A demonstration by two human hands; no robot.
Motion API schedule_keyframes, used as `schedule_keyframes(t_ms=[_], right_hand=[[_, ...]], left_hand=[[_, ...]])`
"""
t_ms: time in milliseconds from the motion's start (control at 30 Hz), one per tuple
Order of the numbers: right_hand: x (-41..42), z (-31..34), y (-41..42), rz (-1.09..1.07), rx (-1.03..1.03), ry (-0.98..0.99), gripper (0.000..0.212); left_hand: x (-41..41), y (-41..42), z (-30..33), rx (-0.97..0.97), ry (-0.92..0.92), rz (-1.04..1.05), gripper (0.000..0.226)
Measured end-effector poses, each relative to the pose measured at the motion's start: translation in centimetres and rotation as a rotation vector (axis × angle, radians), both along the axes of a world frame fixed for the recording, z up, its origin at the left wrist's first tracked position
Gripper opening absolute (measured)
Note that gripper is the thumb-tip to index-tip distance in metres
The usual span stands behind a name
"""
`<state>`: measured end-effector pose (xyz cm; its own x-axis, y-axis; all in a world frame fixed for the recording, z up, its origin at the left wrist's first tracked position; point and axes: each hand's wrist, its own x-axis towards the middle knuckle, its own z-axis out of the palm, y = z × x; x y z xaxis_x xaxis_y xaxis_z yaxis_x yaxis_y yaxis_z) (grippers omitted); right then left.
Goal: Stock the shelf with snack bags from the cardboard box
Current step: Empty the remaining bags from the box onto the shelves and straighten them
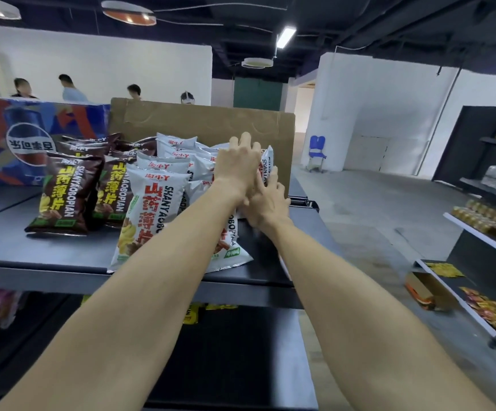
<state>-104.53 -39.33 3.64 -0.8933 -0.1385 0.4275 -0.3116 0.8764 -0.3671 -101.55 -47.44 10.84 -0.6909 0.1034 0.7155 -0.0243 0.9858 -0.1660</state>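
Observation:
Several white snack bags [155,200] and brown snack bags [63,194] stand in rows on the dark top shelf [27,250]. Behind them rises a brown cardboard panel [199,123], likely the box's flap. Both my arms reach forward to the right end of the white row. My left hand [238,164] lies with straight fingers over the tops of the rear white bags. My right hand [266,200] presses flat fingers against the side of an upright white bag [267,164] at the row's right end. The bag's lower part is hidden by my hands.
A blue cola carton [30,137] stands at the back left of the shelf. Yellow packets [190,314] lie on the lower shelf. Another shelf unit [484,226] with goods and an orange box [421,289] stands at the right across a grey floor aisle. Several people stand far behind.

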Motion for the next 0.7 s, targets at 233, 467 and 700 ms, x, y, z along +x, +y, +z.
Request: schedule_keyframes(t_ms=[233,467,700], right_hand=[[2.7,0.5,4.4,0.140,0.089,0.165,0.038],[7.5,1.0,9.0,0.127,0.134,0.148,0.046],[13.4,1.6,15.9,-0.030,0.289,0.049,0.038]], left_hand=[[3.0,2.4,-0.9,0.015,-0.025,0.044,0.033],[7.5,4.7,-1.3,-0.005,-0.077,0.067,0.040],[13.0,8.1,-2.2,0.002,-0.173,0.038,0.027]])
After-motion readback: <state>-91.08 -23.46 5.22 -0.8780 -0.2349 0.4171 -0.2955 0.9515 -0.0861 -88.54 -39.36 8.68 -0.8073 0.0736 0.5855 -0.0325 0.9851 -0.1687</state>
